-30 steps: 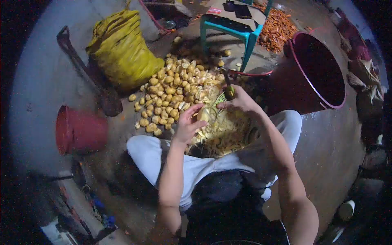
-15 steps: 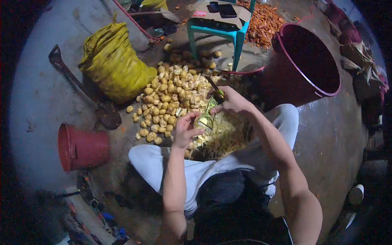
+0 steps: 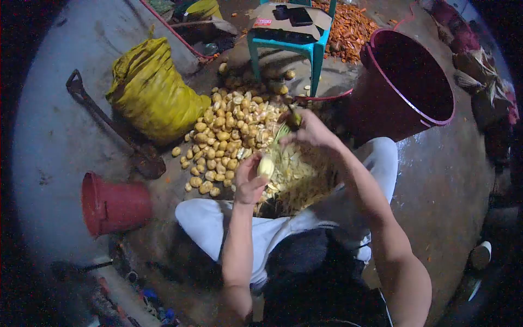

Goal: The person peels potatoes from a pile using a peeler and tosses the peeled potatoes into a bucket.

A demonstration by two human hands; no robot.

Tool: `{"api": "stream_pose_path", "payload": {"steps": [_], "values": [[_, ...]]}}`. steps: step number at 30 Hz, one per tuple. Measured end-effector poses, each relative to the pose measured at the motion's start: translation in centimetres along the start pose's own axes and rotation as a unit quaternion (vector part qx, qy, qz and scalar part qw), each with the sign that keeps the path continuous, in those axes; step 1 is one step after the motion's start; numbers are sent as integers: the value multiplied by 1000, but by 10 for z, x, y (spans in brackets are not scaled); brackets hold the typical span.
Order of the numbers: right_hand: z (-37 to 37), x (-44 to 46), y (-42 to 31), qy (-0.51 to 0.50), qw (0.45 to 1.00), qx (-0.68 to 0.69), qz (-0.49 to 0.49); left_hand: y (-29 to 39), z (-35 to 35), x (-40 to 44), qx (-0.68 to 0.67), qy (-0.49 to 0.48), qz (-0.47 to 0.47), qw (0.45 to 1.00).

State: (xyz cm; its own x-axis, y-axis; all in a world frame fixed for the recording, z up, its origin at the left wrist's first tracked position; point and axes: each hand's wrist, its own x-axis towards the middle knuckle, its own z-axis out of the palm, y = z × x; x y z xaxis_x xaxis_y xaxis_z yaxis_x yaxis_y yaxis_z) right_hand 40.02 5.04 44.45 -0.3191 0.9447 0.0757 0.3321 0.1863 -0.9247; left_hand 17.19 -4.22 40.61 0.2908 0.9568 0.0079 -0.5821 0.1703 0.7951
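Observation:
My left hand [image 3: 249, 180] is closed around a pale peeled potato [image 3: 266, 167], held up over the near edge of the pile. A green peeler [image 3: 295, 117] is gripped in my right hand [image 3: 311, 132], above and to the right of the potato and apart from it; motion blurs its head. Below and beyond both hands lies a heap of yellowish potatoes [image 3: 222, 136], some whole and some looking partly peeled. Pale shreds and peelings [image 3: 297, 171] cover the floor under my right hand, close to my crossed legs.
A yellow sack [image 3: 155, 90] stands behind the potatoes, with a shovel [image 3: 106, 117] lying to its left. Nearer is a small red bucket [image 3: 122, 203]. At right stands a large dark red tub [image 3: 389, 87]. A teal stool [image 3: 316, 52] carries a cardboard box; orange pieces [image 3: 351, 27] lie behind.
The peeler has come away from the potato, moving up and blurring with my right hand. My left hand has turned, and more of the peeled potato shows.

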Motion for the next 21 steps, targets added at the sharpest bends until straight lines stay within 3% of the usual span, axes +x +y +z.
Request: {"api": "stream_pose_path", "payload": {"steps": [1, 3, 6, 9, 10, 13, 14, 17, 18, 19, 21], "values": [[-8, 6, 6, 25, 998, -27, 58, 0, 1, 0, -52, -8, 8, 999], [-14, 6, 6, 32, 998, 34, 31, 2, 4, 0, -93, -12, 16, 996], [2, -5, -13, -20, 996, 6, -86, 5, 4, 3, -22, 2, 10, 1000], [3, 5, 2, 31, 998, 44, -46, 0, 6, -1, -34, 46, 29, 998], [-6, 7, 6, 28, 998, 38, 47, -7, 5, -4, -111, 45, 61, 991], [-7, 6, -3, 1, 996, 51, -70, 1, 3, 0, -89, 28, 33, 995], [-2, 1, -13, -40, 996, 43, -63, 5, 6, 3, -57, 19, 30, 998], [3, -1, -11, 3, 995, 30, -94, 2, 4, 2, 23, 20, 53, 998], [0, 1, -2, 16, 998, 60, -3, -3, 4, -3, -59, 68, 43, 995], [-5, 7, 8, 31, 992, 86, 84, -4, 1, -3, -59, 66, 43, 995], [-5, 8, 12, 34, 991, 107, 68, -2, -4, 0, -173, -19, 26, 984]]}}
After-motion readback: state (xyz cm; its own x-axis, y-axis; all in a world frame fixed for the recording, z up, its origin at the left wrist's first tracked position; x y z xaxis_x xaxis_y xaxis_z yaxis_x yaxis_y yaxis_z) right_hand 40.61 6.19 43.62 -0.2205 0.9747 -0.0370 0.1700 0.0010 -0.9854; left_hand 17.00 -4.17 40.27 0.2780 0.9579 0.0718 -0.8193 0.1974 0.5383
